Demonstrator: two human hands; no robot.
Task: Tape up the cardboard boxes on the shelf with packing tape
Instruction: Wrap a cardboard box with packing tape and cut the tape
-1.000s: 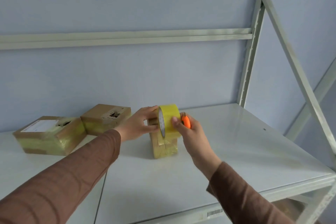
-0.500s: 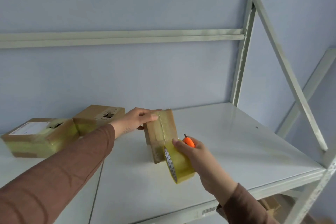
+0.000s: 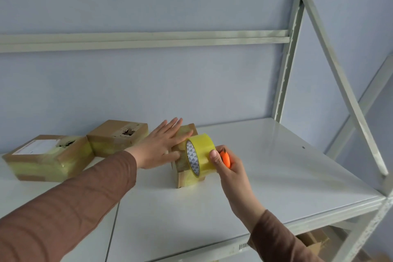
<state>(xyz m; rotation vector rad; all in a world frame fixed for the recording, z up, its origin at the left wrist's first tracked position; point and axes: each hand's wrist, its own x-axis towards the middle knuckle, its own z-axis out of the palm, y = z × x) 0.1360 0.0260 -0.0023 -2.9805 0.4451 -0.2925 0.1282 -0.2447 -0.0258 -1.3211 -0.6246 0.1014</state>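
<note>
A small cardboard box [image 3: 187,178], wrapped in glossy tape, stands on the white shelf [image 3: 265,176]. My left hand [image 3: 161,144] lies flat on its top with straight fingers, pressing down. My right hand [image 3: 228,166] grips a yellow roll of packing tape [image 3: 202,153] against the box's right side and also holds a small orange cutter [image 3: 225,158] in the same fist. Two more taped boxes sit to the left: a larger one with a white label [image 3: 49,157] and one behind it with a torn top [image 3: 119,136].
The shelf's upright post [image 3: 289,53] and a diagonal brace [image 3: 342,78] stand at the right. A horizontal rail [image 3: 144,39] runs along the blue wall above. The shelf's front edge [image 3: 297,221] lies near my right forearm; cardboard shows below it.
My right hand has brought the tape roll back up from below the front of the box to its upper right side. My left hand has flattened on the box top. The box stands level again.
</note>
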